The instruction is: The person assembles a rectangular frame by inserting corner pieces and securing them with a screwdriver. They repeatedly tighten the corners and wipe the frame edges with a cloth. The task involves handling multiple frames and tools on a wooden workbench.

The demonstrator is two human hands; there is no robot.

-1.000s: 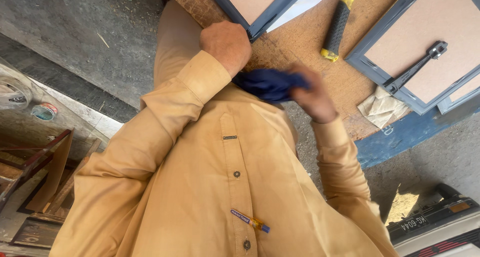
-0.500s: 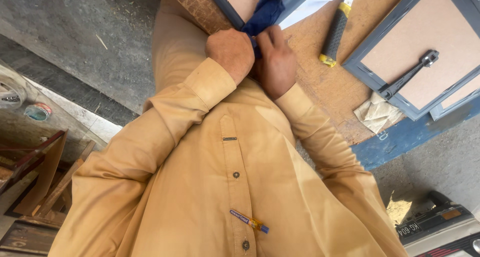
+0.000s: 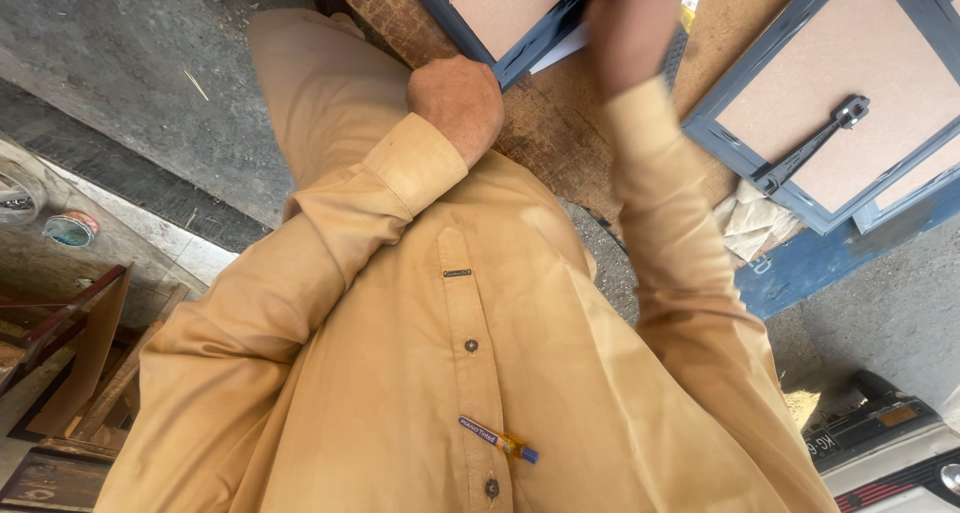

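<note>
Wooden workbench point(image 3: 560, 143): left hand point(image 3: 457, 100) fisted beside grey-framed panel point(image 3: 500, 13); right hand point(image 3: 632, 23) blurred, grip indeterminate.

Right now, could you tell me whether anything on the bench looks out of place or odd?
A crumpled scrap of paper lies wedged under the corner of the blue-framed panel at the workbench edge. The right hand is motion-blurred; the left hand rests as a fist on the bench.

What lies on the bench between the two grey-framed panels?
In the head view, bare brown board separates the near panel from the far panel; the blurred right hand covers part.
</note>
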